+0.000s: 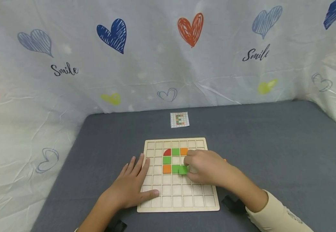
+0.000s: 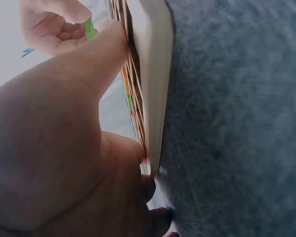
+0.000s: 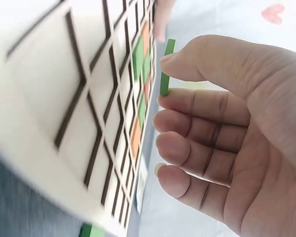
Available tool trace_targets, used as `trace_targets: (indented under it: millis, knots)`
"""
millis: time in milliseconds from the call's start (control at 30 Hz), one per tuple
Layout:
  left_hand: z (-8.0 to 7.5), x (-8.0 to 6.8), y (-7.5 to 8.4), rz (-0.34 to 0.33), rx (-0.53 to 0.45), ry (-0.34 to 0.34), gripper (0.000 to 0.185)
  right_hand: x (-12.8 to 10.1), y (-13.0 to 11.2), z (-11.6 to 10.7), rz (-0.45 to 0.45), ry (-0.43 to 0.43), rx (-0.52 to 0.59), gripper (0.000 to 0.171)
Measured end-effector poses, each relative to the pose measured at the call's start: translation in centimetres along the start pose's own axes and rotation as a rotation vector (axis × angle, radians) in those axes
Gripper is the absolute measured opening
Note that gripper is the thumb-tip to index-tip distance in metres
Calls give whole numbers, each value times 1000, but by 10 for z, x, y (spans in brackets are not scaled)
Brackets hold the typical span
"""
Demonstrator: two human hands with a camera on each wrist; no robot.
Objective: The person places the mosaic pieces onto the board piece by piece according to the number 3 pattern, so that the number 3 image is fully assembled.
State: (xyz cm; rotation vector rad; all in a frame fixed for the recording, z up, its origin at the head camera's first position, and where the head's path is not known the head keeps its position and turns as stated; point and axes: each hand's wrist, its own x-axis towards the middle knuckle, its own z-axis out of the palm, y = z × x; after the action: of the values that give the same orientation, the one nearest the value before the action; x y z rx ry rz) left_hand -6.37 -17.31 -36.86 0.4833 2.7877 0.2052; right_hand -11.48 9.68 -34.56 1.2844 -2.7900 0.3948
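Head view, mid-frame: pattern card [image 1: 180,119] lies above the grid board [image 1: 179,196] on the grey counter [image 1: 272,154]. Right hand [image 1: 207,167] pinches a green tile [image 1: 183,169]; left hand [image 1: 133,185] rests flat, fingers straight, on the board's edge.

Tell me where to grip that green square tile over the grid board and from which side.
Pinch the green tile by two opposite thin edges, from above, as the right hand does with thumb and forefinger. It is flat and thin, so the edges are probably the only hold above the board.
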Motion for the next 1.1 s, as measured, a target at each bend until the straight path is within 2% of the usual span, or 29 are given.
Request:
trace_targets:
  millis: [433,767,1100]
  knots:
    - [3,1,-3,16,-6,21,100,18,-25,11,-47,-51,29,12]
    - [4,1,-4,24,-12,16,99,25,-32,18,-51,-81,-1,17]
    - [2,0,-2,18,4,9,99,28,-33,23,-62,-65,-21,15]
